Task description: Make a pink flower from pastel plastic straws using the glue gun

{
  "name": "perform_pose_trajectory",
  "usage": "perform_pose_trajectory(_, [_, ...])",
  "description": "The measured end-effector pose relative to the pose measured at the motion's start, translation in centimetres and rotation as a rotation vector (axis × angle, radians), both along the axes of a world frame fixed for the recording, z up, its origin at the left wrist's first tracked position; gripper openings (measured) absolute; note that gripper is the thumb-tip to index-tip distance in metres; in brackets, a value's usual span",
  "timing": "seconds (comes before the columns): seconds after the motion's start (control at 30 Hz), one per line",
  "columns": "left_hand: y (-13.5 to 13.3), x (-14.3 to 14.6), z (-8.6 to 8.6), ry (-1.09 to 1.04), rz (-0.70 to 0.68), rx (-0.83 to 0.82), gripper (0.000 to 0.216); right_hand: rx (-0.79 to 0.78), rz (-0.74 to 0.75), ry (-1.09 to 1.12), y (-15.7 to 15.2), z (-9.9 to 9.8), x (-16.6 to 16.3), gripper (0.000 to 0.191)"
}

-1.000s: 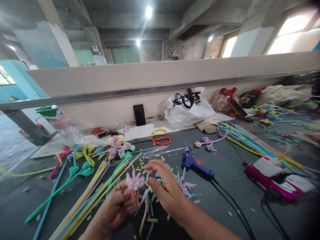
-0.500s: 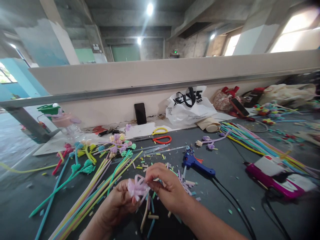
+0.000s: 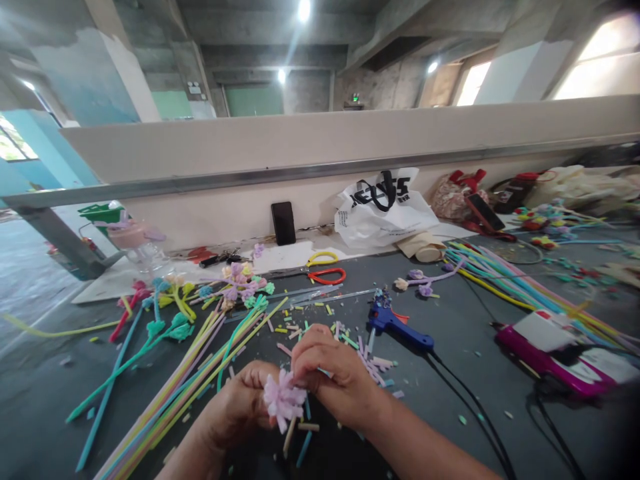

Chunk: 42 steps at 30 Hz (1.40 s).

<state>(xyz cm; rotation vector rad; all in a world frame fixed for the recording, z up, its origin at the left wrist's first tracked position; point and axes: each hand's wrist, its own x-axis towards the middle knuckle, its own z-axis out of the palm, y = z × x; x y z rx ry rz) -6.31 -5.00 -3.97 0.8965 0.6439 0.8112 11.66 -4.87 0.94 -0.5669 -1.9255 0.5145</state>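
A pale pink pipe-cleaner flower point(image 3: 284, 400) with several petals is held between both hands, above the dark table. My left hand point(image 3: 245, 400) is closed around its left side, thumb on top. My right hand point(image 3: 333, 373) pinches its upper right edge, with the fingertips partly hidden behind the petals. Cut pipe-cleaner pieces point(image 3: 375, 367) are scattered just beyond and beside the hands. A bundle of long pastel pipe cleaners point(image 3: 170, 387) lies to the left of my left hand.
A blue glue gun point(image 3: 403, 328) with its cord lies right of my hands. Scissors point(image 3: 325, 275) with red and yellow handles lie behind. Farther off are finished flowers point(image 3: 243, 283), a leaning phone point(image 3: 283, 223), a white bag point(image 3: 383, 213) and a magenta device point(image 3: 555, 363).
The pink flower has been turned so that its petals face me more, hanging slightly lower. Both hands stay on it, and the camera view has shifted slightly.
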Motion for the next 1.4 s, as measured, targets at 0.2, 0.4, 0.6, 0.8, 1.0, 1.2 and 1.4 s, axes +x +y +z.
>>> perform_pose_trajectory(0.2, [-0.1,0.2,0.5,0.042,-0.027,-0.004,0.022,-0.098,-0.001,0.060,-0.1,-0.2,-0.3,0.024])
perform_pose_trajectory(0.4, [0.5,-0.4,1.0,0.060,0.020,0.044,0.023,-0.456,0.014,0.065,0.0,-0.2,0.2,0.029])
perform_pose_trajectory(0.6, [1.0,-1.1,2.0,0.178,-0.055,0.096,0.026,-0.650,0.107,-0.083,0.2,0.2,0.5,0.022])
perform_pose_trajectory(0.8, [1.0,-1.0,2.0,0.229,-0.130,0.075,0.030,-0.712,0.037,-0.139,0.1,0.2,0.3,0.012])
perform_pose_trajectory(1.0, [1.1,-1.0,2.3,0.280,-0.241,0.076,0.029,-0.683,-0.012,-0.235,0.3,0.5,0.6,0.012])
perform_pose_trajectory(1.2, [0.8,-0.6,3.0,0.306,-0.240,0.155,0.031,-0.615,-0.011,-0.318,0.4,0.4,0.9,0.014])
perform_pose_trajectory(1.4, [0.9,-0.5,2.7,0.311,-0.228,0.115,0.032,-0.552,-0.025,-0.311,0.7,0.2,1.1,0.009])
